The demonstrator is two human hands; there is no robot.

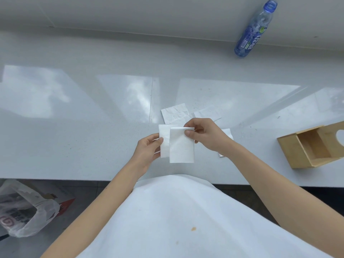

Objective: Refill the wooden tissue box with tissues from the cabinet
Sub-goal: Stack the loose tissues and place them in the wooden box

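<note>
I hold two folded white tissues above the white counter's near edge. My left hand [147,151] grips the left tissue [164,140] by its left side. My right hand [204,135] pinches the top edge of the front tissue [181,146], which overlaps the other. More flat tissues [175,112] lie on the counter just beyond my hands, and one tissue [226,133] is partly hidden under my right wrist. The wooden tissue box [305,146] lies on its side at the right, its open cavity facing me and empty.
A blue plastic bottle [255,30] stands at the back right by the wall. A white plastic bag [24,207] sits on the floor at the lower left, below the counter edge [65,178].
</note>
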